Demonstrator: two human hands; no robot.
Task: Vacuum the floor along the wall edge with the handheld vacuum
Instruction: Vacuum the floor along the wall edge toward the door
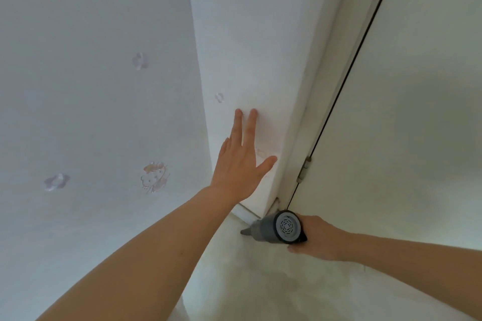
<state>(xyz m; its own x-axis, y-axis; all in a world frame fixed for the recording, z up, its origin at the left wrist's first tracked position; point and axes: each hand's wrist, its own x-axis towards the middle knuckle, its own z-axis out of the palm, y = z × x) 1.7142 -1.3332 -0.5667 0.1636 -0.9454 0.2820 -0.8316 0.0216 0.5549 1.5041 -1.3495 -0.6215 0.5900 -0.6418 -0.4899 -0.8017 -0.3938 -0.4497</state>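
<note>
White wall (250, 41) bears flat left hand (241, 164); right hand (317, 238) grips handheld vacuum (279, 227).

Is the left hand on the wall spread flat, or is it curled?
Spread flat. The left hand lies on the wall with straight, parted fingers and holds nothing.

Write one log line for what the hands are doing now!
left hand: flat on wall | right hand: grips vacuum | nozzle: at skirting

Grey handheld vacuum (277, 229), nozzle at skirting
</note>
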